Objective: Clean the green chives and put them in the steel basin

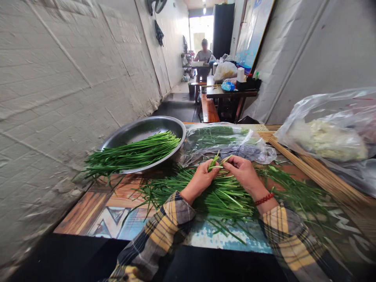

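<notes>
My left hand (202, 178) and my right hand (242, 172) meet above a loose pile of green chives (226, 196) on the table. Both hands are closed in a pinch on a small bunch of chive stalks (217, 160), whose tips stick up between the fingers. A red bead bracelet (264, 199) circles my right wrist. To the left, a metal basin (138, 131) holds a neat bundle of sorted chives (132, 154) that hangs over its near rim.
A clear plastic bag of chives (223, 143) lies behind my hands. A second bag with pale contents (329, 137) and a row of bamboo skewers (317, 172) lie on the right. A tiled wall (58, 98) runs along the left. A person sits at a far table (204, 53).
</notes>
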`<action>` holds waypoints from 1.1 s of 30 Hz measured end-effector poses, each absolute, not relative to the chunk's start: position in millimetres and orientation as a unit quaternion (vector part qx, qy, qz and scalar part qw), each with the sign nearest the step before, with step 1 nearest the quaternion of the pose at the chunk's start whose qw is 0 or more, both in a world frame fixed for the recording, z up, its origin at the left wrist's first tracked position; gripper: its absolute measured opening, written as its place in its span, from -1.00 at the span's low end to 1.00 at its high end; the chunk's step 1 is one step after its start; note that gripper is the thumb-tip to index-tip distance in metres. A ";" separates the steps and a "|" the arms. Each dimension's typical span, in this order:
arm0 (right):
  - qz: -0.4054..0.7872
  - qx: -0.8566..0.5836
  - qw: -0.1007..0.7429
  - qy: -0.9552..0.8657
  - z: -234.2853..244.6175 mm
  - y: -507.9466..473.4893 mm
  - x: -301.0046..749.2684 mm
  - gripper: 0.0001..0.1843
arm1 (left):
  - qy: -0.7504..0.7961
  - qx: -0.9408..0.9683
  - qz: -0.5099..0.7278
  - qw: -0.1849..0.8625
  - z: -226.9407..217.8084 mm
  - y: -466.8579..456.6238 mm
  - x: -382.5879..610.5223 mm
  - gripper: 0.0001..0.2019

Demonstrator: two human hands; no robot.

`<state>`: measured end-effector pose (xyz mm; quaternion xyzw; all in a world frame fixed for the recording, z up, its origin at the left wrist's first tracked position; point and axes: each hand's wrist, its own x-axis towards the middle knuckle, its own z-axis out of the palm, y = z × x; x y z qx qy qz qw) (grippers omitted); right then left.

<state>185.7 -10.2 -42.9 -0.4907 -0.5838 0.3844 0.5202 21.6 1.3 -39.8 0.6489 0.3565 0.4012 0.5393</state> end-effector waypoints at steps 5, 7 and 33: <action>0.377 -0.479 0.510 -0.607 -43.5 -8.8 189.5 -0.76 | 0.356 0.658 0.404 0.527 -42.2 3.2 21.2 -0.66; 0.360 -0.485 0.508 -0.614 -42.1 -8.9 189.6 -0.79 | 0.358 0.660 0.403 0.523 -42.5 3.4 21.4 -0.67; 0.100 -0.488 0.512 -0.700 -23.1 -11.2 215.3 -0.81 | 0.378 0.657 0.400 0.515 -32.9 -0.3 20.9 -0.69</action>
